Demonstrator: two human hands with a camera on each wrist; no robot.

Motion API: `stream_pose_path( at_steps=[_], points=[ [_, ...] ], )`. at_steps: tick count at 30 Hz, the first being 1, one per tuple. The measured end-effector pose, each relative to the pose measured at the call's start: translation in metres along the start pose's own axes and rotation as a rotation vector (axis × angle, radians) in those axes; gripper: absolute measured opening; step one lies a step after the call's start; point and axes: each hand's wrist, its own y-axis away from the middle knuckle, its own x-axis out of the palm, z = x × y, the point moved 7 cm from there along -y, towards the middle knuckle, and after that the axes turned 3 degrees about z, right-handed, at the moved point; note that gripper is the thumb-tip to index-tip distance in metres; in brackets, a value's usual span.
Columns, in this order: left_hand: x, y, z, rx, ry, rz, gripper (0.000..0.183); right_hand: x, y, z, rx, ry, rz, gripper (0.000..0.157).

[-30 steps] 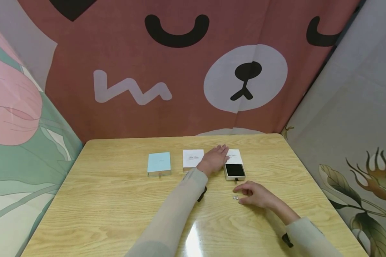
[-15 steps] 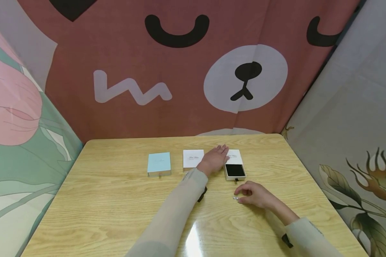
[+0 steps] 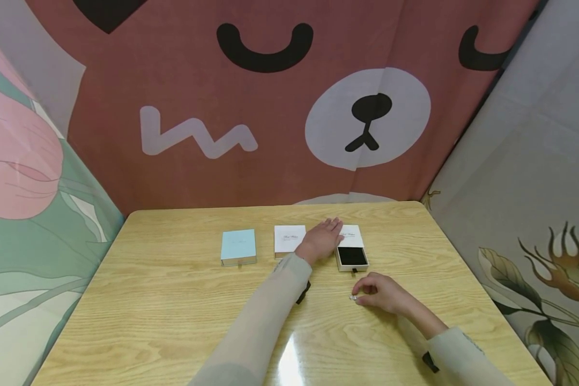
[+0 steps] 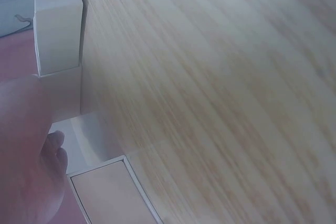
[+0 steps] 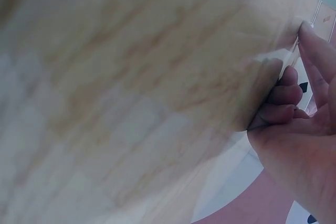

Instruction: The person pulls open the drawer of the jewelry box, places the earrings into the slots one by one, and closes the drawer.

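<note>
In the head view, my left hand (image 3: 322,238) lies over the left side of a white drawer box (image 3: 351,236), its fingers fairly straight. That box's drawer (image 3: 353,256) is pulled out toward me and shows a black lining. My right hand (image 3: 383,292) is low over the table in front of it. Its thumb and index finger pinch a tiny shiny clear piece (image 3: 353,297), too small to tell its kind. In the right wrist view, the right hand (image 5: 310,98) has its other fingers curled near the tabletop, and the piece is mostly hidden.
Left of the forearm stand a second white box (image 3: 289,237), partly covered by the left hand's wrist, and a light blue box (image 3: 238,245), both closed. The wooden table (image 3: 173,300) ends at a bear-print curtain (image 3: 198,177); patterned cloths hang on both sides.
The right thumb and index finger have drawn together around the tiny shiny piece, which lay more exposed before. The left hand and the boxes stay put.
</note>
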Motion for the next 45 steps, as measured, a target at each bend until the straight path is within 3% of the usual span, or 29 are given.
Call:
stream_pose_path(
  at_steps=[11,17,28,35,45],
  points=[
    [-0.002,0.003,-0.001,-0.003,-0.013,0.004,0.059,-0.001,-0.001,0.005,-0.049,0.033,-0.027,0.007],
    [-0.006,0.008,-0.003,0.009,-0.029,-0.030,0.058,0.000,0.000,0.008,-0.071,0.015,-0.032,0.008],
    [-0.006,0.009,-0.003,0.006,-0.013,-0.038,0.058,0.000,0.000,0.007,-0.031,0.034,-0.051,0.002],
    [-0.006,0.008,-0.003,0.006,-0.014,-0.048,0.058,-0.008,-0.001,0.008,-0.030,0.049,-0.126,0.004],
    [-0.005,0.007,-0.003,0.007,-0.001,-0.042,0.058,-0.019,-0.002,0.008,0.038,0.056,-0.207,0.009]
  ],
)
